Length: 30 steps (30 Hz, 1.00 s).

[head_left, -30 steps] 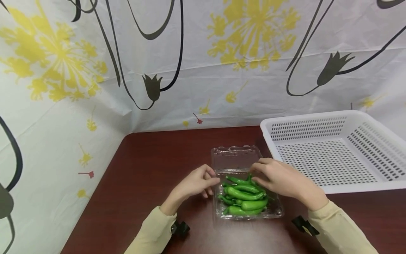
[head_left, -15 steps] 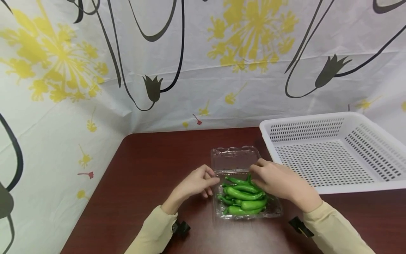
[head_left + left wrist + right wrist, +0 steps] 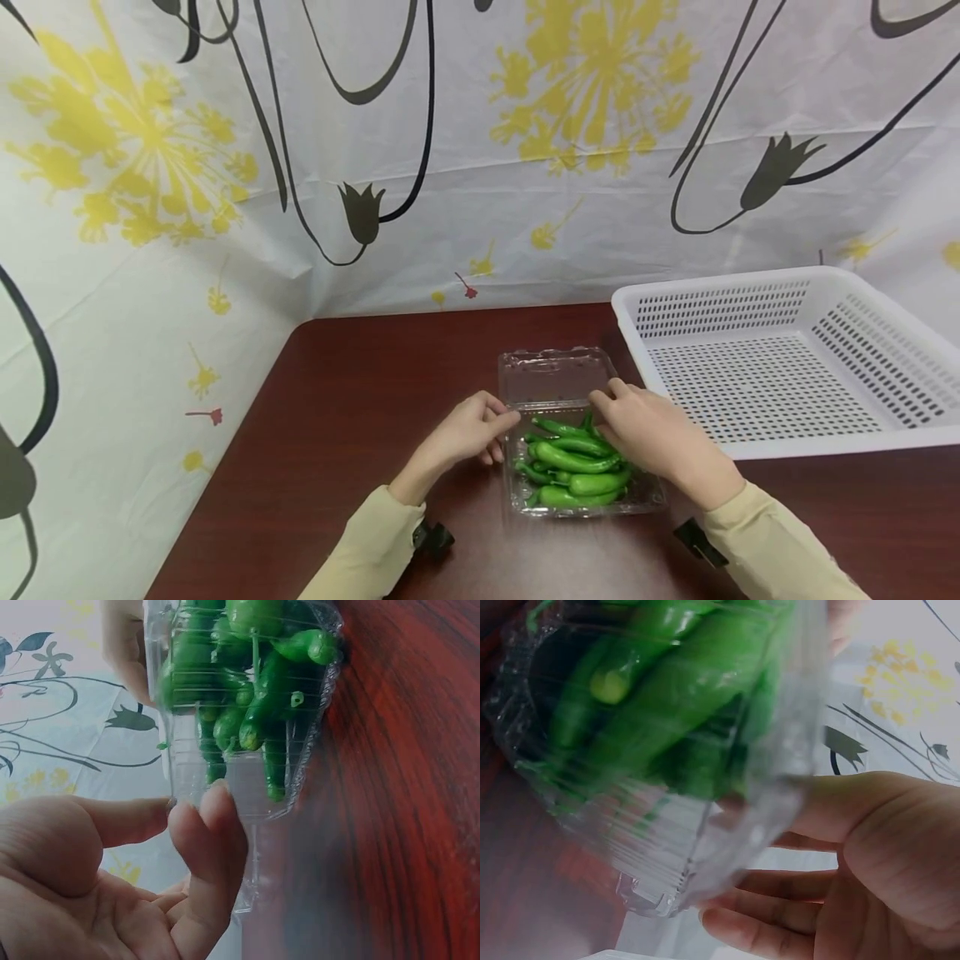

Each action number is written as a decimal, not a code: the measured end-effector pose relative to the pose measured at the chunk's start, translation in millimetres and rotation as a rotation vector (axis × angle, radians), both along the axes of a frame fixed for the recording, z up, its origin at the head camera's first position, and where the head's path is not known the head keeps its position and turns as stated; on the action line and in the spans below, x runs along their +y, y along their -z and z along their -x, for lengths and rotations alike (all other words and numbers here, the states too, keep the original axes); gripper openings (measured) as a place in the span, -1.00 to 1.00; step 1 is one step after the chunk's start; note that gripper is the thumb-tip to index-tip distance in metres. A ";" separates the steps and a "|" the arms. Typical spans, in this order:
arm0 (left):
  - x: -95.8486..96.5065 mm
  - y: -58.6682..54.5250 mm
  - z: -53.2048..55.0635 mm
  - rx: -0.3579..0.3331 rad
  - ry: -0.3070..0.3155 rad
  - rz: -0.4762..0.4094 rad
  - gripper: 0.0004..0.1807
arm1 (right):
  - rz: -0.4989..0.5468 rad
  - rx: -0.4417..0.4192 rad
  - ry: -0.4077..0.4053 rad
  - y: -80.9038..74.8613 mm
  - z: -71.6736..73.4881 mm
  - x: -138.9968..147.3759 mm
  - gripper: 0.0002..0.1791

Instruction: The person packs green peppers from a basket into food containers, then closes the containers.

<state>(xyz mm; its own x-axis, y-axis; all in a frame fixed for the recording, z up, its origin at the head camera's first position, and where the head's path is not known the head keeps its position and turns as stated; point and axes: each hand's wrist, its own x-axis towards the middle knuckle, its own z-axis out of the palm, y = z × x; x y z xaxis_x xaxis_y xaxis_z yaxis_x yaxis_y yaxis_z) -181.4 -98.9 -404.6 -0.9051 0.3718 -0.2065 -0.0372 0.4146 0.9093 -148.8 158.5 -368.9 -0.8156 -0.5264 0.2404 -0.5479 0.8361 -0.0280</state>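
Observation:
Several glossy green peppers (image 3: 573, 458) lie heaped in a clear plastic clamshell container (image 3: 645, 504), its lid (image 3: 551, 379) folded back away from me. At the container's left rim, my left hand (image 3: 467, 429) pinches the edge between thumb and fingertips, as the left wrist view also shows. My right hand (image 3: 660, 433) reaches over the back right corner. In the right wrist view its thumb (image 3: 840, 806) goes behind the clear wall beside the peppers, while the lower fingers (image 3: 757, 930) stay outside. I cannot tell whether it grips a pepper.
A white perforated plastic basket (image 3: 757, 454) stands to the right, close behind the right hand. Dark red-brown tabletop (image 3: 360, 392) surrounds the container. A white cloth (image 3: 435, 150) with yellow and grey flower prints hangs behind and along the left.
My right hand has shifted slightly left, with its wrist and sleeve swinging inward, and its thumb is now mostly hidden in the head view. The left hand and peppers look the same.

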 end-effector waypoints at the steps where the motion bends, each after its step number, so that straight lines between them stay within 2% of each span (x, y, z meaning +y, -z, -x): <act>1: 0.4 0.4 0.2 -0.001 -0.007 -0.009 -0.69 | -0.002 0.008 -0.002 0.8 0.3 0.0 -0.75; 8: 2.5 3.5 2.5 -0.001 -0.050 -0.086 -0.76 | 0.009 0.107 -0.035 5.6 3.7 0.0 -0.82; 15: -2.3 3.0 1.4 0.006 -0.068 -0.100 -0.78 | 0.034 0.166 -0.019 8.0 7.5 0.3 -0.83; 30: -19.4 6.2 0.3 0.030 -0.092 -0.128 -0.80 | -0.049 0.182 0.039 12.3 14.5 -7.4 -0.88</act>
<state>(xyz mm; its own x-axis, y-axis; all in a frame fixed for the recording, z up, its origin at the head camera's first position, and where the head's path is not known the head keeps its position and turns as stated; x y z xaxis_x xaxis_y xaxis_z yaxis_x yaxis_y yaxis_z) -181.7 -118.3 -410.8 -0.9414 0.3088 -0.1356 -0.0419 0.2917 0.9556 -163.3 151.1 -381.2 -0.7808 -0.5100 0.3609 -0.5074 0.8546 0.1100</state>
